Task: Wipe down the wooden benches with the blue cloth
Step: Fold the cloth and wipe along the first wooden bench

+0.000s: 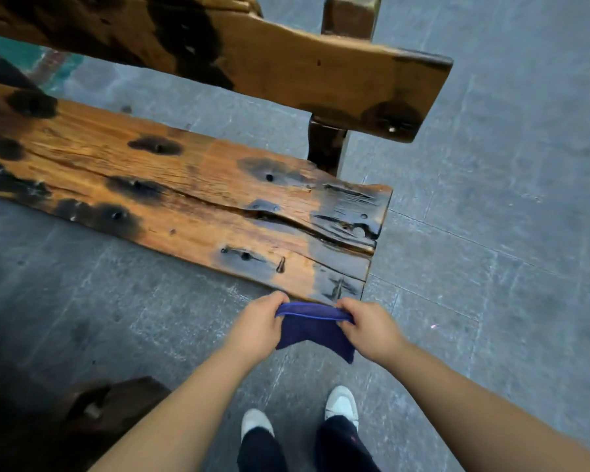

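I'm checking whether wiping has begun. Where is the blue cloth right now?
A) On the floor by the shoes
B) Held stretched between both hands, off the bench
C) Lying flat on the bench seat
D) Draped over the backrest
B: the left hand and right hand each grip an end of the cloth, in front of the seat.

The single head-worn camera looked steeply down and forward from standing height. The knotted, dark-stained wooden plank bench (191, 199) ran across the upper frame, its right end near centre, with the grey stone-tile floor (491, 233) filling the rest.
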Demonstrator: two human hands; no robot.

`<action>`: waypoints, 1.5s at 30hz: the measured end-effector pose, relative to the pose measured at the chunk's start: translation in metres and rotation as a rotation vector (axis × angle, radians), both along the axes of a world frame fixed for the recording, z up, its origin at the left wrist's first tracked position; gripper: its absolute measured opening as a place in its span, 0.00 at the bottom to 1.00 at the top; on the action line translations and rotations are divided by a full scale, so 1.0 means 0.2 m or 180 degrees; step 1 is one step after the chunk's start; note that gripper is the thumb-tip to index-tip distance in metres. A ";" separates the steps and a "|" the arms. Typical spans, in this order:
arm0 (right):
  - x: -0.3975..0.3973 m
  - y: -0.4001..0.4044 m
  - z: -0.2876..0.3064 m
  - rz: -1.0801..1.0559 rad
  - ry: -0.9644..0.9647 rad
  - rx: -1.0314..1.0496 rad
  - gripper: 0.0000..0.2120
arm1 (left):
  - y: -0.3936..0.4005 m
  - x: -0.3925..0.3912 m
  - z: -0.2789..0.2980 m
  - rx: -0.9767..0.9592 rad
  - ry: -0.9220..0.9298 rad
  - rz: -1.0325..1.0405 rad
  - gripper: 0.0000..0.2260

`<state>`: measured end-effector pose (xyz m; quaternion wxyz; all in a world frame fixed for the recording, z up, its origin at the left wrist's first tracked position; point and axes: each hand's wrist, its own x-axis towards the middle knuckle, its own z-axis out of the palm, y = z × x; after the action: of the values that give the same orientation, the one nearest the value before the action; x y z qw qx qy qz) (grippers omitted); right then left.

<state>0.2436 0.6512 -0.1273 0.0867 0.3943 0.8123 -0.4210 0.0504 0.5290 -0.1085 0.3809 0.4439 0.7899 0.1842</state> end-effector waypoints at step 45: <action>-0.86 1.32 -1.09 0.0149 -0.0679 0.1990 0.29 | 1.62 -0.56 -1.21 0.0167 0.1941 -0.0858 0.30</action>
<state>0.0713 0.9154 -0.3458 0.0558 0.4249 0.8973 -0.1056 -0.0615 0.8539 -0.3514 0.1364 0.5888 0.7966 0.0110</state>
